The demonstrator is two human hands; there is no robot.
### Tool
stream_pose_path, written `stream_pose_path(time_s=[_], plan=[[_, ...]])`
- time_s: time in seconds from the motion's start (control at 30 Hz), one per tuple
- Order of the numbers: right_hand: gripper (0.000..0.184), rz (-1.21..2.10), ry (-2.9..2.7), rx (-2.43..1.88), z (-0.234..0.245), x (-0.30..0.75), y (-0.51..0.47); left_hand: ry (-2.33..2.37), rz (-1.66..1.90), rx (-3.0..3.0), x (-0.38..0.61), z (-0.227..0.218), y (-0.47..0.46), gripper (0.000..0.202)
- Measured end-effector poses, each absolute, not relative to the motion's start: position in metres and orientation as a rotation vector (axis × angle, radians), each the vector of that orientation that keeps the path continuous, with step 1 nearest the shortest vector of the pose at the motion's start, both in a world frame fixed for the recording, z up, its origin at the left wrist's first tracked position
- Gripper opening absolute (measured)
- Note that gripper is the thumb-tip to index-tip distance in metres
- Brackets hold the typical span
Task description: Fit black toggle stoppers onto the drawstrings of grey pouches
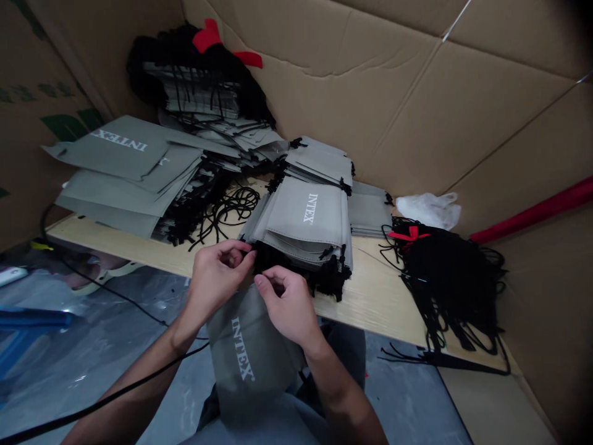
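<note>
A grey fabric pouch (pixel 259 352) with white INTEX lettering hangs over my lap, its upper end just beneath my hands. My left hand (pixel 222 272) is closed in a pinch above the pouch's upper left, at the table's front edge. Close beside it, my right hand (pixel 290 303) also pinches, thumb against curled fingers. Thin black cord appears to be between the fingertips, mostly hidden by the fingers and lost against the dark cord ends behind. Directly beyond the hands lies a stack of grey pouches (pixel 296 213) with knotted black cords along its near edge.
More pouches (pixel 125 154) are piled at the left of the wooden table (pixel 384 303). Bundled pouches (pixel 199 93) with a red tie stand behind. At right lie a black cord bundle (pixel 454 278) and a white plastic bag (pixel 430 210). Cardboard walls (pixel 352 80) surround the table.
</note>
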State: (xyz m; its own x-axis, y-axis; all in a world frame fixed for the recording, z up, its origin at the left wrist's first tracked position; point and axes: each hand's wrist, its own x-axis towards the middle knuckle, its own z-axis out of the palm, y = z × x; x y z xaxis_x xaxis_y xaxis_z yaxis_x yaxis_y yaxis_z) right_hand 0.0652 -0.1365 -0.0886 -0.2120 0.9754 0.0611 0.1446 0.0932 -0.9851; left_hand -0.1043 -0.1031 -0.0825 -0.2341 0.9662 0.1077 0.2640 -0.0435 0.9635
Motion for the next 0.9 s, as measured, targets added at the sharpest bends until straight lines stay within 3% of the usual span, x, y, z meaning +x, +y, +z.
stream_pose_path(time_s=[0.9], plan=[[0.045, 1.228, -1.325, -1.14, -0.096, 0.043, -0.126, 1.307, 1.18, 1.087, -0.119, -0.081, -0.101, 0.037]])
